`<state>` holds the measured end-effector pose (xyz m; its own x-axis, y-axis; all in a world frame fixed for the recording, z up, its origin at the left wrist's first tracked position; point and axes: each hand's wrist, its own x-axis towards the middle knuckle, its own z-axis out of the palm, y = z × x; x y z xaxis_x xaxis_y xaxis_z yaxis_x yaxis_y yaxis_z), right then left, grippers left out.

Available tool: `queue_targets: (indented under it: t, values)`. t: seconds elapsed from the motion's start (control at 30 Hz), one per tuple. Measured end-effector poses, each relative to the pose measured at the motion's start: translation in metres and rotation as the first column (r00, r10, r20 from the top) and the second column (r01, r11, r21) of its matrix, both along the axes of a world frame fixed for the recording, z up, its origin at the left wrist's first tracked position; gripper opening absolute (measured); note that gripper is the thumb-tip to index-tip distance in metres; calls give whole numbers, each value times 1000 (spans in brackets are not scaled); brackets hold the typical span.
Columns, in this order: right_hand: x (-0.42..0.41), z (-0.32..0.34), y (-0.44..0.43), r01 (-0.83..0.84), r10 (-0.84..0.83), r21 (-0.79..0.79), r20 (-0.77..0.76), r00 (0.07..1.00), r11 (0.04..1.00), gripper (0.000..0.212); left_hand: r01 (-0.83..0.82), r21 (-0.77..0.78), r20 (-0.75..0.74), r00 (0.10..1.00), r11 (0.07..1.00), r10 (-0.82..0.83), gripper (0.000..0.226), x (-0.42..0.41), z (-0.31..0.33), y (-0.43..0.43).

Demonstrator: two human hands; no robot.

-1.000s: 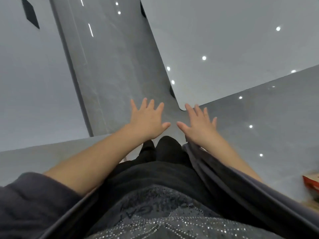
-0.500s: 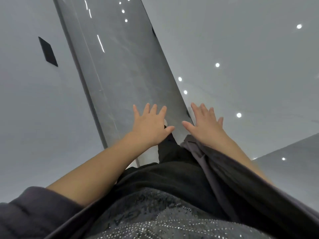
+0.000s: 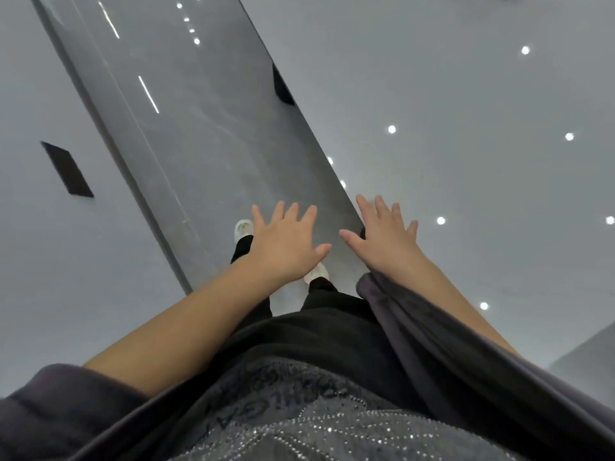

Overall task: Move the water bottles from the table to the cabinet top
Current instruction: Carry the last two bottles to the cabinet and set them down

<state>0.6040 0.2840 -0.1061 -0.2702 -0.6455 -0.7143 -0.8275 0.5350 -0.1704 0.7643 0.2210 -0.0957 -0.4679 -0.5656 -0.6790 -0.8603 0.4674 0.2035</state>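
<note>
No water bottles are in view, nor the counter or the cabinet they are bound for, so where they stand cannot be told from here. The camera looks down on a glossy grey floor (image 3: 466, 168) crossed by a darker strip (image 3: 199, 134). The left hand (image 3: 286, 242) and the right hand (image 3: 387, 242) are held out, palms down. All fingers are spread and straight and grasp nothing. 2 pale shoes (image 3: 243, 229) show below them. Bottles of this kind, if full, would likely be moderately heavy, with smooth, thin walls that give under a squeeze. A wrap round the mid-body seems safer than a pinch at the cap. The dark top (image 3: 299, 414) carries studded lettering, seen upside down and too blurred to read.
</note>
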Motion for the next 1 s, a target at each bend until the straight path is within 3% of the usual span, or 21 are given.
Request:
queue_targets:
  t: [0.1,0.37,0.57,0.77,0.9,1.0]
  values:
    - [16,1,-31,167,-167,16,4,986,986,75,141,-11,-14,990,990,-141,76,9,-1,-58]
    - [20,9,-92,450,-450,-3,11,893,893,73,300,-2,-54,953,954,-299,76,-11,0,-166]
    - [-20,-7,-147,639,-637,-24,55,769,769,73,418,-57,-85,903,907,-421,67,-58,-10,-239]
    - [-87,-20,-223,714,-710,-72,69,701,697,74,412,-33,-51,909,911,-413,70,-104,-1,-319]
    - [-136,-22,-268,778,-777,-137,74,625,613,78,272,49,-314,918,961,-244,79,-153,-7,-357]
    - [-179,-24,-295,863,-867,-219,116,485,454,80,270,142,-444,877,952,-183,83,-207,-19,-383]
